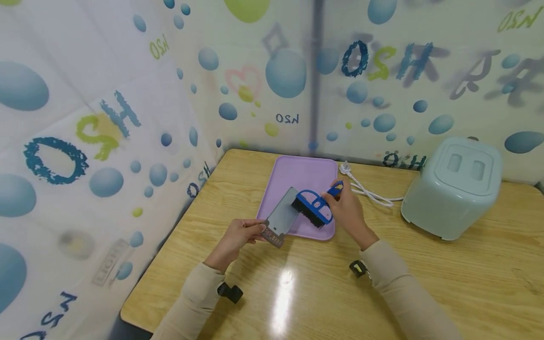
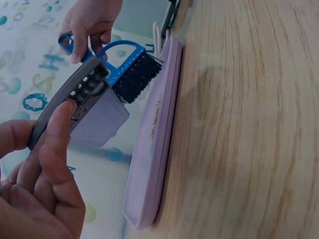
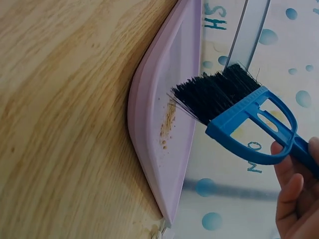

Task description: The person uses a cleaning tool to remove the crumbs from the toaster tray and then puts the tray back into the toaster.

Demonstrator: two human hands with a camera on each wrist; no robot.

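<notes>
My left hand (image 1: 238, 238) pinches the slotted end of a flat grey crumb tray (image 1: 282, 213) between thumb and fingers. The crumb tray is held tilted above a purple serving tray (image 1: 303, 171) on the table. From the right, my right hand (image 1: 348, 212) grips the handle of a small blue hand brush (image 1: 308, 212) with black bristles. In the head view the bristles overlap the crumb tray's right edge; whether they touch it I cannot tell. Brown crumbs (image 3: 168, 122) lie in a small patch on the purple tray, below the brush, as the right wrist view shows.
A pale green two-slot toaster (image 1: 454, 189) stands on the right of the wooden table (image 1: 382, 293). Its white cord and plug (image 1: 369, 192) lie between it and the purple tray. A patterned curtain (image 1: 255, 104) hangs along the back and left side.
</notes>
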